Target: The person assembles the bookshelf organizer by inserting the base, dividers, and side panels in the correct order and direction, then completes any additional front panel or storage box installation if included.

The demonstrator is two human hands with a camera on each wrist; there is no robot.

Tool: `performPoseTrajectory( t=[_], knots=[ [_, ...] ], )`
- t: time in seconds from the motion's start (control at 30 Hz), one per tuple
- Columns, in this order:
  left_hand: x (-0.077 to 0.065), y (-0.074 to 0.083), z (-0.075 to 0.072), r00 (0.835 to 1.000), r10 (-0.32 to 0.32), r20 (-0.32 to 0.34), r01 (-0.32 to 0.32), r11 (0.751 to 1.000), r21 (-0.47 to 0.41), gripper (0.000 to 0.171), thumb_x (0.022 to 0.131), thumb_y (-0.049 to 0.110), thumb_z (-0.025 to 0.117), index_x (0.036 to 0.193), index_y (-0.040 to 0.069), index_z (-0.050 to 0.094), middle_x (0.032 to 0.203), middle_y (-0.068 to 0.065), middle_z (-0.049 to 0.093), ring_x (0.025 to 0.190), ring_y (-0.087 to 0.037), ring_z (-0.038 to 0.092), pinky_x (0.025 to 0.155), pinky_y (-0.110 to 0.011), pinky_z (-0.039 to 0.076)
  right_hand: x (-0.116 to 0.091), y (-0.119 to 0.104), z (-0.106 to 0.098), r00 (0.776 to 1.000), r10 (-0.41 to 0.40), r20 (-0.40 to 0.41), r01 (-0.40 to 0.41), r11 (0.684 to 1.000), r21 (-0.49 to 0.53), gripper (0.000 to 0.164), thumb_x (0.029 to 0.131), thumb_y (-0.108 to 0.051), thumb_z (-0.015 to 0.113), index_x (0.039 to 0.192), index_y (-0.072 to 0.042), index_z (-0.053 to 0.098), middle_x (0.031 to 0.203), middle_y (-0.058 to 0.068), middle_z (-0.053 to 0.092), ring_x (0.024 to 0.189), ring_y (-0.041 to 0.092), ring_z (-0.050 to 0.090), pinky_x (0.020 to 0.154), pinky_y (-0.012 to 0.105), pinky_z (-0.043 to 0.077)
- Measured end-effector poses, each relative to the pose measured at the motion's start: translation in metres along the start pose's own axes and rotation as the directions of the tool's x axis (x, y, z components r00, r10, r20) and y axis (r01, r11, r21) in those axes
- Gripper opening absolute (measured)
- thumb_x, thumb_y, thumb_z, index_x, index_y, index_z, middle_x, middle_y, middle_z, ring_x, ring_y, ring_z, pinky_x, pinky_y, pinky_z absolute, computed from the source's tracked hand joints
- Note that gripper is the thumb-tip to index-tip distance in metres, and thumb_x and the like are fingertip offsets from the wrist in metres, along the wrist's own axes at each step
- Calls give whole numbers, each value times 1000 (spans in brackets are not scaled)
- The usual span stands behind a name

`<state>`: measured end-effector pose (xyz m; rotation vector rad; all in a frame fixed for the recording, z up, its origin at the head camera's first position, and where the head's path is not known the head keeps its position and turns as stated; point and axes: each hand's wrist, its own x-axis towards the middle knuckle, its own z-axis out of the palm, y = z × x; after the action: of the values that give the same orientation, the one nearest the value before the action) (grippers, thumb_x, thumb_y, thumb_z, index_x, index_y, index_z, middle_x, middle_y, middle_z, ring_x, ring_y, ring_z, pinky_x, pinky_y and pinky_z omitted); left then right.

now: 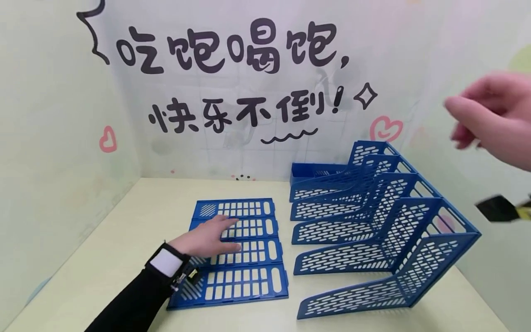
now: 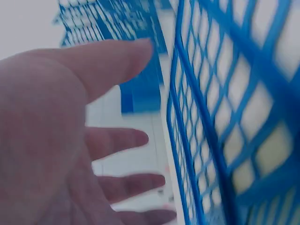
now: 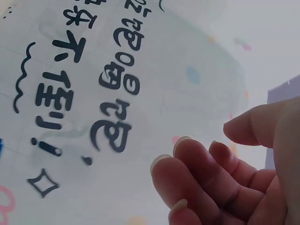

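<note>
My left hand (image 1: 207, 237), fingers spread, lies low over a flat blue plastic lattice panel (image 1: 249, 266) made of several joined sections with grid cut-outs. In the left wrist view the same panel (image 2: 206, 122) rises close along the right, and the thumb and fingers stretch out beside it. To the right of the panel stands a blue file rack (image 1: 348, 258) with several sloping perforated dividers. High at the right edge, slightly blurred, is my right hand (image 1: 498, 115), away from the rack. Its fingers are loosely curled with nothing between them; the thumb stays apart from the fingertips.
A small blue box-like piece (image 1: 303, 171) sits behind the rack, near the back wall (image 1: 232, 157) with black lettering. Light walls close in the pale table (image 1: 124, 240) at both sides. A dark tip with a yellow part (image 1: 498, 208) shows below my right hand.
</note>
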<state>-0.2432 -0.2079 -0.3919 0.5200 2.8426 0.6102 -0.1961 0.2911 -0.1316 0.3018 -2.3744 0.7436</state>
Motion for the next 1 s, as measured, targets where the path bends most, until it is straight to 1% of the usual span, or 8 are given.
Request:
performPoseTrajectory(
  t=[0.07,0.2,0.27,0.37,0.5,0.63,0.87,1.0],
  knots=[
    [12,-7,1,998,-61,1,61,998,16,92,96,54,83,167,7,46,172,-33,37,156,-56,41,116,-76,45,19,-25,2,995,-70,77,81,986,-149,29,113,-42,59,105,-16,70,75,-6,75,62,-1,64,57,14,44],
    [22,-22,3,993,-112,26,112,994,13,107,87,58,90,169,8,42,173,-39,27,158,-66,28,115,-83,40,51,-77,15,955,-197,224,267,898,-349,42,113,-48,51,116,-11,70,91,9,79,73,15,68,63,23,45],
    [23,-27,2,993,-116,33,115,993,21,111,83,60,92,170,11,42,174,-40,22,159,-70,19,116,-86,35,68,-102,26,935,-201,292,301,886,-353,43,114,-47,47,119,-10,69,93,10,77,76,25,68,68,29,48],
    [25,-30,1,992,-125,31,124,992,32,114,80,62,94,170,14,43,176,-41,16,159,-72,7,118,-89,26,91,-131,46,906,-178,384,326,873,-363,46,114,-47,45,124,-9,67,99,12,75,79,27,65,75,38,49],
    [30,-28,-2,992,-121,31,120,992,24,111,80,60,94,170,18,44,178,-39,12,161,-70,2,122,-89,17,116,-142,86,856,-122,502,324,884,-337,44,114,-43,46,125,-7,68,103,11,73,87,26,64,81,41,49],
    [32,-25,-1,991,-124,48,124,992,20,110,81,58,94,170,20,44,178,-39,11,161,-70,1,123,-88,16,126,-118,142,788,-36,614,267,919,-289,38,113,-35,49,119,-5,70,107,11,72,92,26,63,85,39,50],
    [34,-17,7,994,-73,79,72,997,19,110,82,54,95,171,18,42,180,-35,13,164,-66,4,121,-88,22,105,-22,256,697,121,707,180,924,-337,31,107,-21,60,123,0,76,122,17,76,102,28,67,97,40,54],
    [33,-9,17,993,-56,102,54,998,29,115,81,58,94,172,17,38,180,-32,18,165,-64,10,124,-85,21,83,25,291,594,183,783,108,947,-303,42,110,-16,59,148,0,65,153,21,65,138,35,62,121,48,49]
  ],
)
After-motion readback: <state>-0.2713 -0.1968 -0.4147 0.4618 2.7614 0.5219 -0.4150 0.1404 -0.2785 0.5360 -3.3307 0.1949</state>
